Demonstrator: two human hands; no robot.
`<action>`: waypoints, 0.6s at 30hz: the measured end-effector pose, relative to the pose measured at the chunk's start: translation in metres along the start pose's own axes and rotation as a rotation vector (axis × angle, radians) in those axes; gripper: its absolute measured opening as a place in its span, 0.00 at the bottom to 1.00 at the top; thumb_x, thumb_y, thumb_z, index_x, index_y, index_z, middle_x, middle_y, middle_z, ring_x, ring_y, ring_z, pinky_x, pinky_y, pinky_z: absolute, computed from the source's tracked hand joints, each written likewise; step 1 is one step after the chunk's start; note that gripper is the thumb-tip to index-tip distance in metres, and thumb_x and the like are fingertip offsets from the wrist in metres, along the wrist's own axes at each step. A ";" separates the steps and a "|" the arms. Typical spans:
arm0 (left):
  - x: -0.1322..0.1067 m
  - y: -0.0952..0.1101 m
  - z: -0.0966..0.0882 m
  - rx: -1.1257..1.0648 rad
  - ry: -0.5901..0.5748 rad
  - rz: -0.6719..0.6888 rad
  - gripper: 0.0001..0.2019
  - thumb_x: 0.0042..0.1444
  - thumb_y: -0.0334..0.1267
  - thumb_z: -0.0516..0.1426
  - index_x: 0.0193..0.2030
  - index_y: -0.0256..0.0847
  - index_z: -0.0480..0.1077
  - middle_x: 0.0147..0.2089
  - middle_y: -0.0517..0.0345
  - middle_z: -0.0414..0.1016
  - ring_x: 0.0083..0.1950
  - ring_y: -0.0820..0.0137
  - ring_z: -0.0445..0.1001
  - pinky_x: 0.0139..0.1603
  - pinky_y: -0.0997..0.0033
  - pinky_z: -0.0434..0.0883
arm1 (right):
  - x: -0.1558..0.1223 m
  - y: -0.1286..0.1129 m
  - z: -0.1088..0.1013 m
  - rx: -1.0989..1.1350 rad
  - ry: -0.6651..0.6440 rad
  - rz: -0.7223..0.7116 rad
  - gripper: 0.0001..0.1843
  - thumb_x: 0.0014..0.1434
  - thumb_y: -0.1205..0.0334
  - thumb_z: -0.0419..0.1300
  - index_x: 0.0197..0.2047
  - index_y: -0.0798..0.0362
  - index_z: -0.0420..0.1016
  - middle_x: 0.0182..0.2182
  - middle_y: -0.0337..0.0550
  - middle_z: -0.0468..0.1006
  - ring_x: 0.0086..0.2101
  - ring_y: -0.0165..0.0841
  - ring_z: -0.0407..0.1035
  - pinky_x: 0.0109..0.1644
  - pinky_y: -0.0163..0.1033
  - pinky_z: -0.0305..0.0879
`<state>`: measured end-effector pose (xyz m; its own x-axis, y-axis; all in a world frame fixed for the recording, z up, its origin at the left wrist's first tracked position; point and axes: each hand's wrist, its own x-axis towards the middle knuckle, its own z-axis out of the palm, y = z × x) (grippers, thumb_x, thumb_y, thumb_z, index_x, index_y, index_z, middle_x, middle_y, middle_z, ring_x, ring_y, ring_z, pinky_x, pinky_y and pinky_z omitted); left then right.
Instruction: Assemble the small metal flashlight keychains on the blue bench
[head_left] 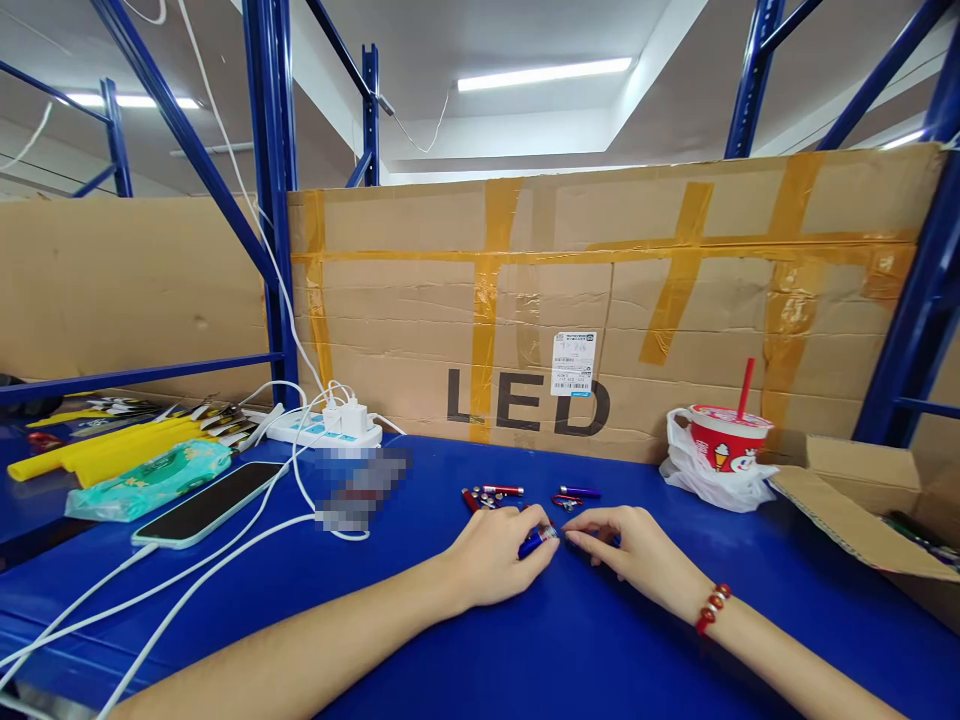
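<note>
My left hand is closed around a small blue metal tube with a silvery end, which looks like a mini flashlight. Just to the right, my right hand has its thumb and fingers pinched together near that end; whatever they hold, if anything, is too small to make out. Beyond the left hand lie a red tube and small round silvery pieces, with another red tube partly behind them. Farther right are a blue tube and a small red piece with metal fittings.
An open cardboard box stands at right, beside a red drink cup in a plastic bag. At left lie a phone, a tissue pack, a power strip and white cables. A large carton walls the back.
</note>
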<state>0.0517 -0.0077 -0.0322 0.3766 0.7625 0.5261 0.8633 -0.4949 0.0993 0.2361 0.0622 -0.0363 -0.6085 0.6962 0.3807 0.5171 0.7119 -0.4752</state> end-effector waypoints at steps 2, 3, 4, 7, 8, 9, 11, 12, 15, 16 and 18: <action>0.001 -0.002 0.001 0.010 -0.016 0.001 0.13 0.61 0.45 0.44 0.42 0.40 0.64 0.38 0.57 0.72 0.39 0.68 0.71 0.39 0.71 0.66 | 0.000 0.000 0.000 0.002 0.002 0.003 0.17 0.56 0.51 0.51 0.38 0.51 0.75 0.28 0.39 0.75 0.26 0.27 0.68 0.26 0.28 0.61; 0.001 -0.003 0.001 0.018 -0.025 -0.002 0.14 0.61 0.45 0.43 0.42 0.40 0.63 0.38 0.56 0.72 0.40 0.67 0.71 0.39 0.71 0.66 | -0.001 0.000 0.000 0.000 0.001 0.005 0.17 0.56 0.50 0.51 0.37 0.51 0.75 0.28 0.39 0.74 0.26 0.27 0.68 0.25 0.28 0.61; 0.001 -0.003 0.001 0.026 -0.034 -0.006 0.14 0.62 0.45 0.43 0.43 0.40 0.63 0.39 0.56 0.72 0.41 0.67 0.71 0.39 0.70 0.66 | -0.001 0.000 0.000 -0.001 -0.002 0.008 0.17 0.55 0.50 0.51 0.37 0.51 0.75 0.27 0.39 0.74 0.26 0.27 0.68 0.25 0.28 0.61; 0.002 -0.003 -0.001 0.042 -0.053 -0.015 0.14 0.62 0.45 0.42 0.43 0.40 0.63 0.39 0.56 0.72 0.41 0.67 0.71 0.38 0.70 0.66 | -0.001 -0.001 0.000 -0.005 -0.015 0.021 0.16 0.55 0.51 0.52 0.36 0.51 0.75 0.27 0.39 0.74 0.27 0.27 0.68 0.25 0.28 0.60; 0.002 -0.002 -0.002 0.044 -0.058 -0.015 0.14 0.62 0.45 0.42 0.44 0.41 0.63 0.40 0.56 0.72 0.41 0.67 0.71 0.38 0.70 0.66 | -0.001 0.000 0.000 -0.012 -0.020 0.028 0.15 0.54 0.51 0.52 0.36 0.50 0.75 0.27 0.39 0.74 0.26 0.27 0.68 0.26 0.29 0.60; 0.002 -0.001 -0.003 0.046 -0.061 -0.014 0.14 0.62 0.45 0.42 0.44 0.41 0.62 0.40 0.56 0.72 0.41 0.67 0.71 0.38 0.70 0.66 | -0.001 0.000 -0.001 -0.025 -0.021 0.033 0.15 0.54 0.51 0.52 0.36 0.49 0.75 0.27 0.38 0.74 0.26 0.27 0.67 0.27 0.29 0.60; 0.002 0.000 -0.003 0.048 -0.063 -0.010 0.14 0.62 0.45 0.42 0.43 0.40 0.63 0.40 0.57 0.72 0.41 0.67 0.71 0.38 0.71 0.66 | -0.001 0.000 -0.001 -0.063 -0.009 0.025 0.14 0.54 0.51 0.53 0.35 0.48 0.75 0.29 0.37 0.74 0.27 0.28 0.67 0.30 0.30 0.60; 0.002 0.000 -0.003 0.050 -0.065 -0.008 0.14 0.62 0.45 0.42 0.43 0.40 0.63 0.39 0.57 0.72 0.41 0.67 0.71 0.38 0.71 0.66 | -0.001 0.000 -0.001 -0.084 0.003 0.015 0.13 0.54 0.51 0.53 0.34 0.47 0.75 0.30 0.36 0.75 0.28 0.28 0.67 0.31 0.31 0.60; 0.002 0.001 -0.003 0.036 -0.066 -0.036 0.14 0.62 0.45 0.42 0.44 0.41 0.63 0.40 0.57 0.72 0.41 0.67 0.71 0.38 0.71 0.66 | -0.001 -0.002 -0.002 -0.128 0.027 0.011 0.12 0.52 0.51 0.55 0.33 0.46 0.75 0.33 0.35 0.74 0.30 0.28 0.66 0.33 0.33 0.59; 0.002 0.001 -0.003 0.023 -0.065 -0.054 0.13 0.63 0.44 0.42 0.44 0.41 0.62 0.40 0.58 0.72 0.42 0.68 0.71 0.39 0.71 0.65 | -0.001 -0.003 -0.002 -0.136 0.029 0.027 0.12 0.52 0.50 0.55 0.32 0.46 0.75 0.33 0.35 0.74 0.29 0.28 0.66 0.33 0.33 0.59; 0.002 0.002 -0.004 -0.003 -0.060 -0.095 0.12 0.63 0.43 0.42 0.45 0.42 0.62 0.41 0.59 0.72 0.43 0.68 0.71 0.40 0.71 0.65 | -0.002 -0.005 -0.002 -0.142 0.032 0.056 0.12 0.51 0.50 0.56 0.32 0.46 0.75 0.32 0.35 0.74 0.29 0.28 0.65 0.32 0.33 0.58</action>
<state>0.0527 -0.0081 -0.0277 0.3129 0.8295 0.4626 0.8950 -0.4206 0.1487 0.2362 0.0579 -0.0330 -0.5581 0.7363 0.3825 0.6313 0.6760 -0.3801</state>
